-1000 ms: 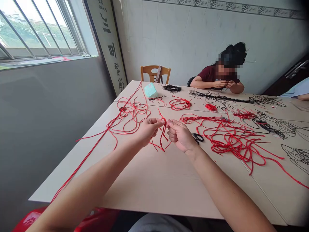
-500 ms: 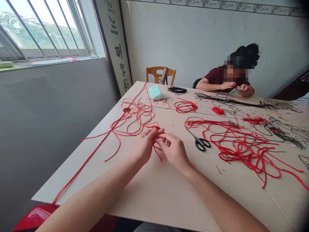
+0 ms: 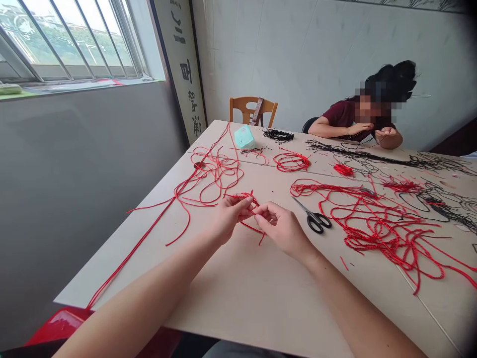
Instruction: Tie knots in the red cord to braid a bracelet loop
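Note:
Over the middle of the table, my left hand (image 3: 234,215) pinches a red cord (image 3: 244,195), part of which loops above the fingers. Close against it on the right, my right hand (image 3: 279,223) has thumb and forefinger pressed together on the same cord. A short red cord end (image 3: 261,239) hangs below both hands. Fingers cover the spot where the cord is gripped. Left of the hands, loose red cords (image 3: 219,171) lie in tangled loops, with long strands running to the table's near left edge. Black-handled scissors (image 3: 316,220) rest just right of my right hand.
Braided red cords (image 3: 387,233) spread over the right side. Farther back are a coiled red bundle (image 3: 291,161), a black coil (image 3: 278,135), black cords (image 3: 357,153) and a pale green packet (image 3: 244,137). Across the table, a person (image 3: 346,119) handles a thin dark cord. A red stool (image 3: 55,325) stands near left.
Both hands have shifted slightly apart, and the left fingers have turned to the right. More of the red loop shows above them. The whole view has tilted a little downward.

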The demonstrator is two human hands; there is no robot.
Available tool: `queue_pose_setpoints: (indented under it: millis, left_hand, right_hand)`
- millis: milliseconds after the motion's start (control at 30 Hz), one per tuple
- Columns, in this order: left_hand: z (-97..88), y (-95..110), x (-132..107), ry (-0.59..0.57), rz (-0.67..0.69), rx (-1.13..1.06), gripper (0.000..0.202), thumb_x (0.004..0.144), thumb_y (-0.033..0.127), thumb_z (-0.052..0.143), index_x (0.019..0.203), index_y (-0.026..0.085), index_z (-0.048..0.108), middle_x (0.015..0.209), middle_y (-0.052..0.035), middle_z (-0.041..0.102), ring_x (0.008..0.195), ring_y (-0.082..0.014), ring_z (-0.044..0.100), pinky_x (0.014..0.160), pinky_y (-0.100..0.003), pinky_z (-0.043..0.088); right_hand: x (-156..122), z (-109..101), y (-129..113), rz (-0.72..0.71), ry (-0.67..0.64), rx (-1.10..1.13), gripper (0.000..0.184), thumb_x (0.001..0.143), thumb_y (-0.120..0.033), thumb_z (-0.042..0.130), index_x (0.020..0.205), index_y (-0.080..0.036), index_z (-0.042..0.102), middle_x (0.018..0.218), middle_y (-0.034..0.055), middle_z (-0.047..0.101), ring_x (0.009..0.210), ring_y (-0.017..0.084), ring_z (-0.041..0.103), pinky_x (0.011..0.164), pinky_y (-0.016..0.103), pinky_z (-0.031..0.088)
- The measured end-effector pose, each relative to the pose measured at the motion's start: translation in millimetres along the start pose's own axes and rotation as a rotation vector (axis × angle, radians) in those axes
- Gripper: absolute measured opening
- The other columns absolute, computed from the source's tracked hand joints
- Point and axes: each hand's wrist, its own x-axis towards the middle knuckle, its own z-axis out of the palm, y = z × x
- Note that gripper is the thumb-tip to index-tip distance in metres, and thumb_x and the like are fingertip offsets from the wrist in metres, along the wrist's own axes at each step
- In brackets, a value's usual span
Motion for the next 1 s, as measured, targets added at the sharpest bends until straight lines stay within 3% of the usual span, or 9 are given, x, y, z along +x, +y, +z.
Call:
queue_pose_setpoints:
  millis: [200, 367, 500, 633, 800, 1000]
  left_hand:
    - [-4.8, 0.7, 0.5, -0.166, -0.162, 0.07, 0.025, 0.069, 0.032, 0.069, 0.062, 0.013, 0.056, 0.057, 0.0035, 0.045, 0.054, -0.0053, 0.043, 0.075, -0.035, 0.052]
    - [-6.0, 3.4, 0.8, -0.193, -0.164, 0.187, 0.025, 0.069, 0.032, 0.07, 0.062, 0.012, 0.056, 0.059, 0.0025, 0.044, 0.059, -0.0068, 0.042, 0.074, -0.034, 0.053]
    - [-5.2, 6.0, -0.8, -0.215, -0.151, 0.273, 0.026, 0.07, 0.036, 0.068, 0.074, 0.011, 0.062, 0.074, -0.0024, 0.054, 0.074, -0.0109, 0.052, 0.079, -0.033, 0.051]
    - [-4.0, 6.0, -3.1, -0.259, -0.046, 0.409, 0.027, 0.075, 0.039, 0.062, 0.08, 0.013, 0.062, 0.08, -0.0033, 0.057, 0.078, -0.0126, 0.054, 0.079, -0.032, 0.05]
    - [-1.3, 5.3, -6.7, -0.163, 0.213, 0.742, 0.025, 0.078, 0.04, 0.057, 0.078, 0.015, 0.063, 0.076, -0.0034, 0.058, 0.072, -0.0137, 0.053, 0.065, -0.026, 0.046]
    - [1.4, 8.6, -9.8, -0.178, 0.4, 0.989, 0.019, 0.082, 0.032, 0.053, 0.079, 0.017, 0.064, 0.078, -0.0036, 0.055, 0.068, -0.0125, 0.049, 0.058, -0.023, 0.038]
  right_hand:
    - [3.7, -15.3, 0.8, -0.176, 0.082, -0.172, 0.011, 0.084, -0.022, 0.05, 0.086, -0.02, 0.061, 0.088, 0.0032, 0.059, 0.061, 0.01, 0.052, 0.054, 0.022, 0.043]
    - [5.9, -16.1, 5.9, -0.151, 0.102, -0.149, 0.012, 0.084, -0.022, 0.05, 0.086, -0.02, 0.062, 0.084, 0.0028, 0.059, 0.06, 0.01, 0.052, 0.056, 0.024, 0.044]
    - [6.1, -14.1, 6.6, -0.067, 0.123, -0.095, 0.011, 0.082, -0.027, 0.054, 0.081, -0.019, 0.062, 0.082, 0.0018, 0.06, 0.06, 0.01, 0.051, 0.058, 0.025, 0.043]
    - [8.9, -13.9, 10.4, 0.108, 0.079, 0.162, 0.018, 0.08, -0.035, 0.057, 0.081, -0.018, 0.062, 0.072, 0.0001, 0.056, 0.052, 0.007, 0.042, 0.048, 0.022, 0.033]
    - [14.0, -13.4, 20.4, 0.355, -0.085, 0.663, 0.026, 0.077, -0.04, 0.06, 0.074, -0.014, 0.057, 0.063, -0.0034, 0.045, 0.042, 0.002, 0.02, 0.039, 0.02, 0.01]
    - [12.9, -10.8, 20.0, 0.421, -0.144, 0.799, 0.024, 0.073, -0.037, 0.064, 0.082, -0.016, 0.056, 0.057, -0.007, 0.043, 0.039, 0.001, 0.017, 0.038, 0.019, 0.006]
